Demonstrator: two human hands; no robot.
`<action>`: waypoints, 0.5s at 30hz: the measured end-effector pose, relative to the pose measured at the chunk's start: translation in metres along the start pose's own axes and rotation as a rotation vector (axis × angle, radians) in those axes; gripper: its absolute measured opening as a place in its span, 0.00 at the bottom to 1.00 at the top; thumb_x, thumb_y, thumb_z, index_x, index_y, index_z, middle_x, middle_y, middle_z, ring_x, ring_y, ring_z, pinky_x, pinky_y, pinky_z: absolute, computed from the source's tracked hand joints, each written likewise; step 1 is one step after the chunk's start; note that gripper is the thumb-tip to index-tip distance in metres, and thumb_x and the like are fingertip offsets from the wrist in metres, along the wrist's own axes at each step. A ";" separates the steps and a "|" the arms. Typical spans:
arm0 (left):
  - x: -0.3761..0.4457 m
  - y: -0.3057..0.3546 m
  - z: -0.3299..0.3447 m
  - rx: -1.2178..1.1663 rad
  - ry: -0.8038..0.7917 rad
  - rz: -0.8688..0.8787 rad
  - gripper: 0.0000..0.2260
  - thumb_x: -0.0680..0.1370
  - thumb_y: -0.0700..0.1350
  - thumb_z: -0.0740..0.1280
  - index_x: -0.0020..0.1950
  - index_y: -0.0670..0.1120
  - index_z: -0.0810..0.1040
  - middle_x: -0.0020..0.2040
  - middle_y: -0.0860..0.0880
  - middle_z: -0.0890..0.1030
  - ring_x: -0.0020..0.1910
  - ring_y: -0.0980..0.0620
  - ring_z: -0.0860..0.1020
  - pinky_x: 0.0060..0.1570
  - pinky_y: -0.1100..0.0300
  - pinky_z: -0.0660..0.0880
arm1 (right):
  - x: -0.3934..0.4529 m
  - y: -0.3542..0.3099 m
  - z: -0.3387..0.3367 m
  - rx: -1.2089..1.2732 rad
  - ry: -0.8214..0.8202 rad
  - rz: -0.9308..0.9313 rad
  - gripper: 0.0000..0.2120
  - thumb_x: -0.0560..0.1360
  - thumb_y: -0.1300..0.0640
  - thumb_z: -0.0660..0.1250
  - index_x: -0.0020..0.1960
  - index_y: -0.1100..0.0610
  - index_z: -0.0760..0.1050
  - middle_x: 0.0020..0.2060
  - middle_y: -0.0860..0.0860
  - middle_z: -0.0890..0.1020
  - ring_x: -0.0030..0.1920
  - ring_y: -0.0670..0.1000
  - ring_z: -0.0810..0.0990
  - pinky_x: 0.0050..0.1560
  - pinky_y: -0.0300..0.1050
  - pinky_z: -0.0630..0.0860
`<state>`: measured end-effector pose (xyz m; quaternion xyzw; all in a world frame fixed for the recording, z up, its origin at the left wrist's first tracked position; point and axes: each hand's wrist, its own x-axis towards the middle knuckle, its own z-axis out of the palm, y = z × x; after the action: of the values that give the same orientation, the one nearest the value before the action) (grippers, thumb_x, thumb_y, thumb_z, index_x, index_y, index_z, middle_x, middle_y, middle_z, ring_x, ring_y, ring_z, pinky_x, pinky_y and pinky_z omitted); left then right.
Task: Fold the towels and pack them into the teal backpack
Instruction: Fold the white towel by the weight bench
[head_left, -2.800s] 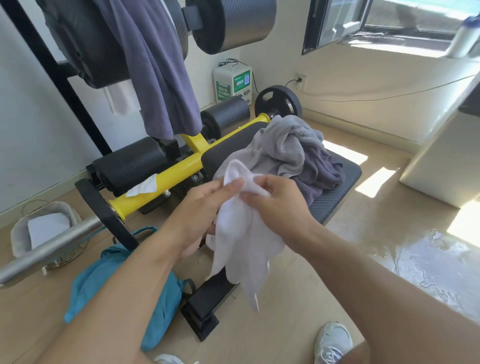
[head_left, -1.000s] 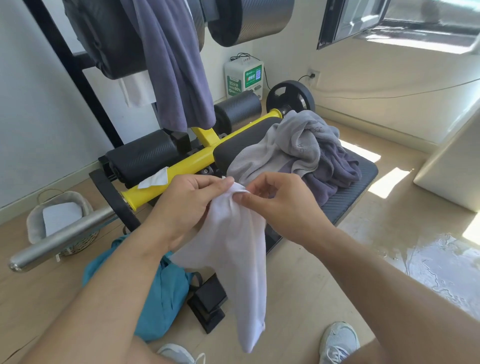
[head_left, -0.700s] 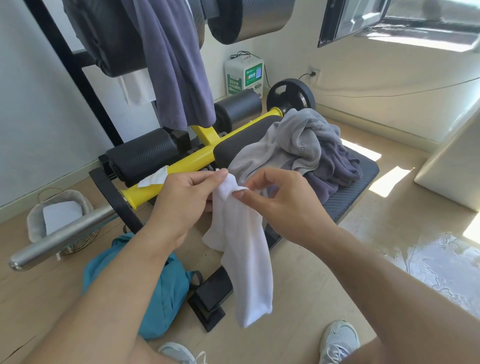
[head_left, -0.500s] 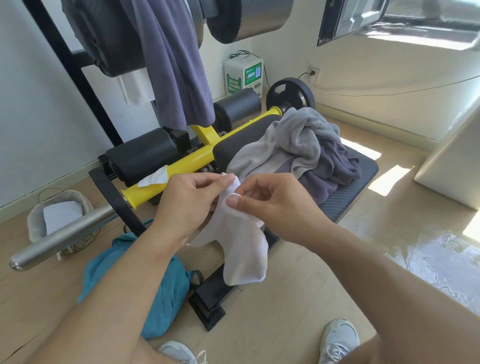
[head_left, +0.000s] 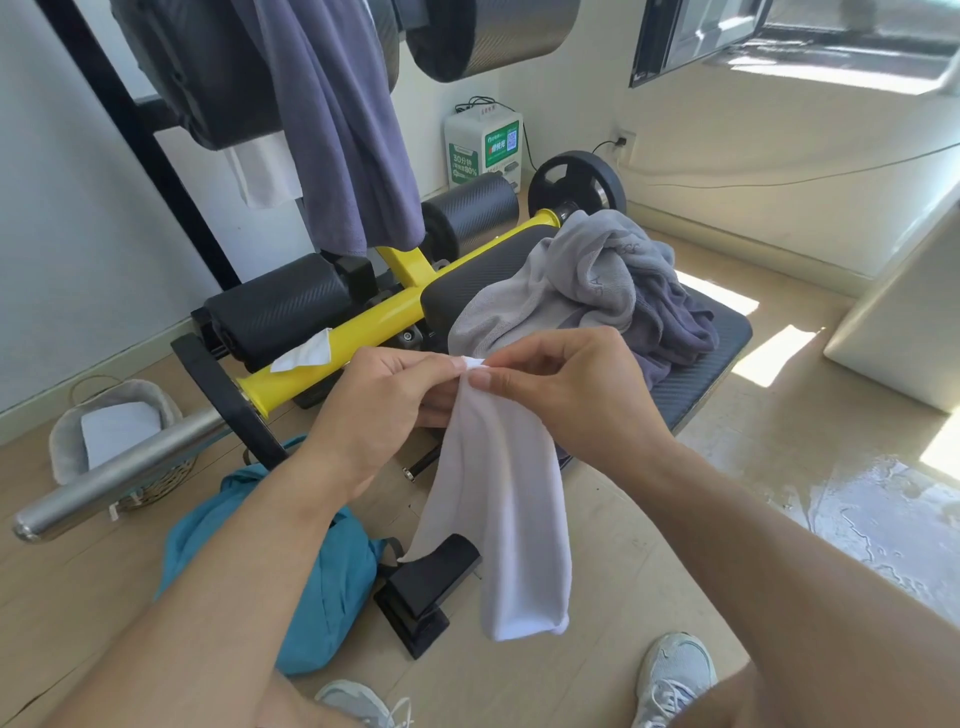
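Observation:
A small white towel (head_left: 501, 519) hangs down in front of me, doubled lengthwise. My left hand (head_left: 384, 405) and my right hand (head_left: 566, 389) pinch its top corners together, fingertips touching. Behind them a light grey towel (head_left: 571, 275) and a dark purple-grey towel (head_left: 670, 322) lie crumpled on the black bench pad (head_left: 717, 364). Another purple towel (head_left: 348, 130) hangs from the rack above, with a white cloth (head_left: 262, 171) behind it. The teal backpack (head_left: 317, 582) lies slumped on the floor under my left forearm.
The yellow bench frame (head_left: 332, 358) carries a white cloth scrap (head_left: 306, 356). A steel bar (head_left: 114, 478) juts out at left over a basket (head_left: 114, 426). A weight plate (head_left: 576, 182) stands at the back. A wet floor patch (head_left: 883, 514) lies right; my shoes (head_left: 670, 675) are below.
The white towel went from bunched between my hands to hanging straight down, doubled over. My fingertips have come together at its top edge.

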<state>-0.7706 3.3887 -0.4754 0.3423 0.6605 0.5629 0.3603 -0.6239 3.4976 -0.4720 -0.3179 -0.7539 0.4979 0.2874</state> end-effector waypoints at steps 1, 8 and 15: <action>0.000 0.001 0.001 -0.011 -0.006 0.006 0.11 0.82 0.41 0.65 0.49 0.43 0.88 0.45 0.41 0.88 0.45 0.45 0.87 0.45 0.55 0.81 | 0.000 0.001 0.000 0.001 0.006 0.001 0.07 0.67 0.46 0.81 0.41 0.48 0.87 0.36 0.48 0.87 0.42 0.52 0.85 0.44 0.47 0.80; -0.002 0.002 -0.003 0.008 -0.092 0.038 0.11 0.82 0.40 0.65 0.53 0.44 0.87 0.47 0.42 0.88 0.47 0.45 0.87 0.48 0.54 0.82 | 0.001 0.001 -0.003 0.029 0.014 -0.007 0.10 0.66 0.47 0.83 0.39 0.51 0.86 0.35 0.51 0.86 0.38 0.51 0.84 0.39 0.43 0.78; -0.003 0.001 -0.005 0.211 -0.118 0.114 0.13 0.68 0.40 0.79 0.51 0.51 0.87 0.46 0.51 0.88 0.49 0.53 0.87 0.56 0.54 0.82 | 0.002 0.001 -0.005 0.083 -0.072 0.038 0.11 0.66 0.50 0.83 0.40 0.55 0.86 0.36 0.53 0.86 0.35 0.45 0.80 0.38 0.38 0.75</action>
<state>-0.7734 3.3841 -0.4735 0.4477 0.6731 0.4890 0.3277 -0.6208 3.5021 -0.4711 -0.3018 -0.7364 0.5451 0.2636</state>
